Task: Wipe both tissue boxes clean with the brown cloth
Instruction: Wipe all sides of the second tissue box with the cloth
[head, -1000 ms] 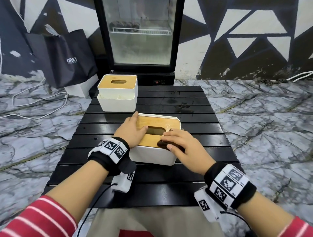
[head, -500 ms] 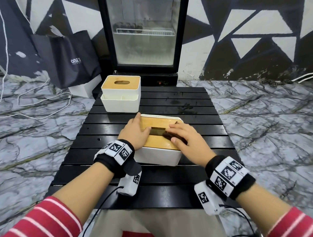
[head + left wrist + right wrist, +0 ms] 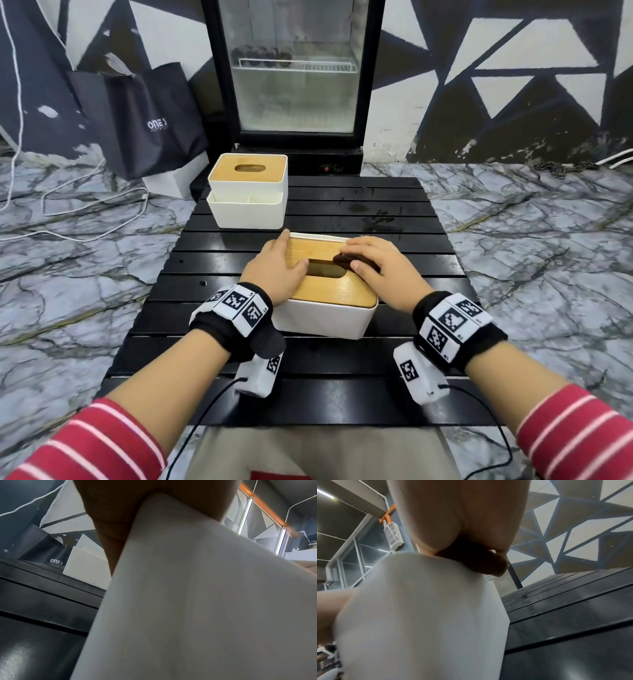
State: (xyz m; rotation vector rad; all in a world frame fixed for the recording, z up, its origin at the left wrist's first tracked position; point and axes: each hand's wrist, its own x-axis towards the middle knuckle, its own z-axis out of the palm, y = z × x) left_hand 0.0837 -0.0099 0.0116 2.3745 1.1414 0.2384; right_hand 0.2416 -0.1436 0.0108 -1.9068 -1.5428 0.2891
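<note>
Head view: right hand (image 3: 371, 265) presses the bunched brown cloth (image 3: 344, 259) under curled fingers onto the near tissue box (image 3: 329, 310) lid; left hand (image 3: 275, 270) lies flat, steadying it, I reckon. Second box (image 3: 247, 192) waits behind.

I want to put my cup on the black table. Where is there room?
The right back corner of the black table, beside the far tissue box, is bare though smudged. The near strip is free too. The middle is crowded by the near tissue box and both hands.
</note>
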